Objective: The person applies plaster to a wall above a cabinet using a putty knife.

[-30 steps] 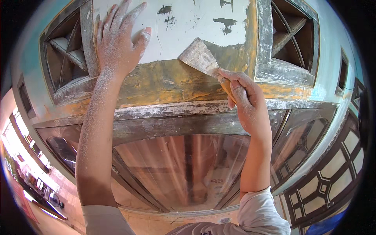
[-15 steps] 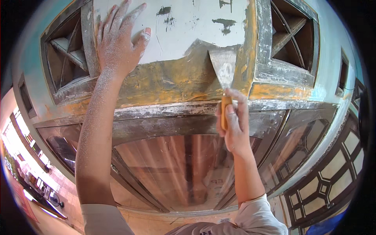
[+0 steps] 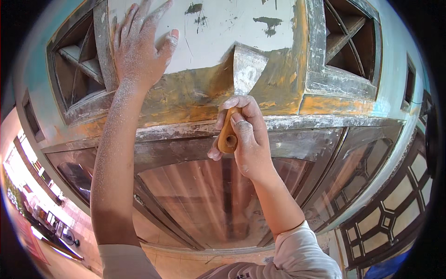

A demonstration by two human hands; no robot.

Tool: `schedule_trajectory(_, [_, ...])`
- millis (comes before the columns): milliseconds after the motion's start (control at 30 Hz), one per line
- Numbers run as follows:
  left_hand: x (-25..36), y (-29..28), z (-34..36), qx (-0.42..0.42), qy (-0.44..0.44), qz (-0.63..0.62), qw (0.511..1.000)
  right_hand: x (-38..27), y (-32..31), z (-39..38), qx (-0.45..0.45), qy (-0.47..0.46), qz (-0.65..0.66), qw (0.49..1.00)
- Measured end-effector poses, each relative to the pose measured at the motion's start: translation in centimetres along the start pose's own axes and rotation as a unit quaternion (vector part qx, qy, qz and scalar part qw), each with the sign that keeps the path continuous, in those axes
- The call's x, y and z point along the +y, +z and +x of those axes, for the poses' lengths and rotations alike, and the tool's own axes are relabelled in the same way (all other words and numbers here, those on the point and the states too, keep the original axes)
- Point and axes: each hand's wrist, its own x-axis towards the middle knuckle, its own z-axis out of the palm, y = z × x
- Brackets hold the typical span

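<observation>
My left hand [image 3: 141,51] lies with fingers spread on the white-painted panel [image 3: 209,32], dusted with pale powder up the forearm. In my right hand [image 3: 246,132] is a scraper [image 3: 247,69] with a wide flat metal blade and a yellowish wooden handle with a hole at its end. The blade points up and sits at the ragged lower edge of the white paint. Below that edge the surface is bare, brown and orange [image 3: 186,97]. Several dark patches show through the white paint. The fingertips of my left hand partly leave the view.
Openings with crossed slats [image 3: 350,39] flank the panel in worn grey frames. A scuffed ledge [image 3: 186,132] runs below, above glazed panes [image 3: 195,195] in dark wood. At right stands a dark lattice door [image 3: 390,209]. A tiled floor [image 3: 79,223] shows lower left.
My right hand has moved left with the scraper, whose blade now tilts the other way and sits further left along the paint edge. My left hand has barely shifted.
</observation>
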Motion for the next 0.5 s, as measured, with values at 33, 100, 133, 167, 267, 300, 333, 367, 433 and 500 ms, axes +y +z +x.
schedule_trajectory(33, [-0.4, 0.6, 0.0, 0.041, 0.026, -0.004, 0.999, -0.1, -0.2, 0.1, -0.003, -0.002, 0.006, 1.000])
schedule_trajectory(100, [-1.4, 1.4, -0.3, 0.083, 0.053, -0.006, 0.995, -0.3, 0.5, 0.3, 0.005, -0.003, 0.010, 1.000])
schedule_trajectory(133, [-1.1, 1.3, -0.2, 0.081, 0.050, -0.015, 0.995, -0.3, 0.7, 0.3, 0.019, -0.001, 0.008, 1.000])
schedule_trajectory(167, [-0.9, 1.2, -0.2, 0.080, 0.047, -0.023, 0.995, 0.0, 0.7, 0.3, 0.002, -0.011, 0.019, 1.000])
schedule_trajectory(267, [0.5, -0.8, 0.0, -0.010, -0.015, -0.002, 1.000, 0.1, 0.4, 0.1, 0.013, 0.006, 0.012, 1.000])
schedule_trajectory(300, [0.4, -0.5, 0.0, -0.010, -0.016, -0.003, 1.000, 0.0, 0.1, 0.2, 0.011, 0.002, 0.013, 1.000])
schedule_trajectory(333, [0.2, -0.3, 0.0, 0.004, -0.008, 0.002, 1.000, -0.1, 0.3, 0.2, 0.011, 0.003, 0.013, 1.000])
schedule_trajectory(367, [0.0, -0.2, -0.1, 0.018, 0.000, 0.006, 1.000, -0.2, 0.7, 0.2, 0.019, -0.004, 0.007, 1.000])
schedule_trajectory(433, [-0.1, -0.2, -0.1, 0.020, 0.002, 0.005, 1.000, 0.3, 1.2, 0.1, 0.015, -0.015, -0.004, 1.000])
schedule_trajectory(500, [-0.1, -0.2, -0.2, 0.023, 0.005, 0.003, 1.000, -0.1, 1.3, 0.0, 0.023, 0.001, -0.003, 1.000])
